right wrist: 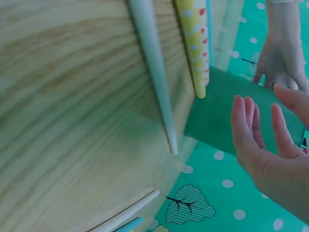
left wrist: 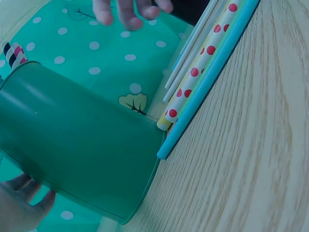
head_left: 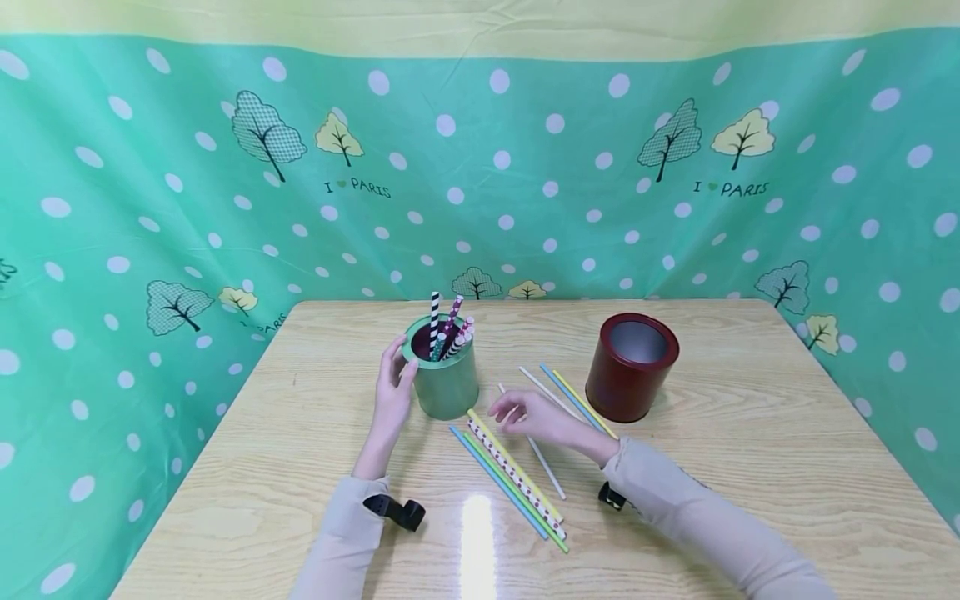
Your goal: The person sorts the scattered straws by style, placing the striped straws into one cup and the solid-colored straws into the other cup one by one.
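Observation:
A green can stands upright with several patterned paper straws in it, striped and dotted ones among them. My left hand holds its left side near the rim, thumb toward the front. Right of the can, my right hand hovers over the table, fingers loosely bent around nothing, as the right wrist view also shows. Below it lies a bundle of straws: yellow, white with red dots, green and blue. A white straw lies apart, partly hidden by the right hand.
A dark red can stands at the right, its opening facing up with no straws showing. Between the cans lie a white straw, a blue straw and a yellow straw. A green dotted curtain hangs behind the wooden table.

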Demonstrator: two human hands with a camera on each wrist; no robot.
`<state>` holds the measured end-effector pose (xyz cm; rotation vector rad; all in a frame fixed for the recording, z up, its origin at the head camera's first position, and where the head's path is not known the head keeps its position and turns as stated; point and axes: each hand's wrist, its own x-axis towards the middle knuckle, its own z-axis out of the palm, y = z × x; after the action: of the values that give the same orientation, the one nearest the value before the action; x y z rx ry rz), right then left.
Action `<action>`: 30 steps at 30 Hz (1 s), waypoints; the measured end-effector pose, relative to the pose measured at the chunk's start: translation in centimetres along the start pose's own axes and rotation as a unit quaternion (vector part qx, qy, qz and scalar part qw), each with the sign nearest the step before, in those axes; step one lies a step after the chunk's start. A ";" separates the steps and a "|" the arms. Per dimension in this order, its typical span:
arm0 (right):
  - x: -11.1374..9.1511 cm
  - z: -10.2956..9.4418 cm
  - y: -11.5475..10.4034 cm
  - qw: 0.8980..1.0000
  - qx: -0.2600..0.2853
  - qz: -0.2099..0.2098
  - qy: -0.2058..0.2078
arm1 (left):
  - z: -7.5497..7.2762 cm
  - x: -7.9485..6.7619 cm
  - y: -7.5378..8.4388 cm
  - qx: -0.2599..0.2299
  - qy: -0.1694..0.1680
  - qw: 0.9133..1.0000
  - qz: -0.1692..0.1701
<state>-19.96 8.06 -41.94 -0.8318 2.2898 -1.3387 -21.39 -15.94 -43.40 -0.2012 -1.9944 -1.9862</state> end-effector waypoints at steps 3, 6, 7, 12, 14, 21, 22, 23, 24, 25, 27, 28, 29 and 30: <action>0.0 0.2 0.6 1.000 -0.008 -0.006 -0.006 | 0.0 0.0 0.3 -0.003 -0.002 1.000 -0.005; 0.0 0.3 0.9 1.000 -0.009 -0.014 -0.013 | 0.2 -0.2 1.3 0.001 -0.002 1.000 -0.007; 0.0 0.4 1.0 1.000 -0.009 -0.016 -0.017 | 0.3 -0.3 1.6 0.001 -0.001 1.000 -0.007; -0.1 0.7 1.3 0.999 -0.025 -0.008 -0.037 | 0.6 -0.5 2.3 -0.002 0.003 1.000 -0.009; -0.1 0.8 1.5 0.999 -0.033 -0.002 -0.043 | 0.6 -0.5 2.4 -0.003 0.004 1.000 -0.010; -0.1 1.1 1.8 0.997 -0.045 0.010 -0.055 | 0.6 -0.5 2.5 -0.005 0.003 1.000 -0.010; -0.1 1.1 1.8 0.997 -0.045 0.012 -0.057 | 0.6 -0.5 2.5 -0.005 0.003 1.000 -0.009; -0.1 1.2 1.9 0.997 -0.047 0.010 -0.058 | 0.6 -0.6 2.5 -0.005 0.003 1.000 -0.009; -0.1 1.2 2.0 0.997 -0.048 0.009 -0.059 | 0.6 -0.6 2.5 -0.006 0.003 1.000 -0.009; -0.1 1.2 2.0 0.997 -0.048 0.007 -0.060 | 0.6 -0.6 2.5 -0.005 0.003 1.000 -0.009; 0.0 1.3 2.1 0.997 -0.050 0.005 -0.061 | 0.6 -0.6 2.4 -0.004 0.002 1.000 -0.010; 0.0 1.4 2.2 0.997 -0.050 0.004 -0.061 | 0.6 -0.6 2.4 -0.002 0.002 1.000 -0.011; 0.0 1.4 2.2 0.997 -0.050 0.003 -0.061 | 0.6 -0.6 2.4 0.000 0.002 1.000 -0.012; 0.0 1.4 2.2 0.997 -0.051 0.000 -0.061 | 0.6 -0.6 2.5 0.001 0.002 1.000 -0.013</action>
<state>-19.80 7.96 -44.58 -0.9193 2.2778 -1.1448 -20.14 -15.24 -41.26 -0.1703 -2.0061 -1.9995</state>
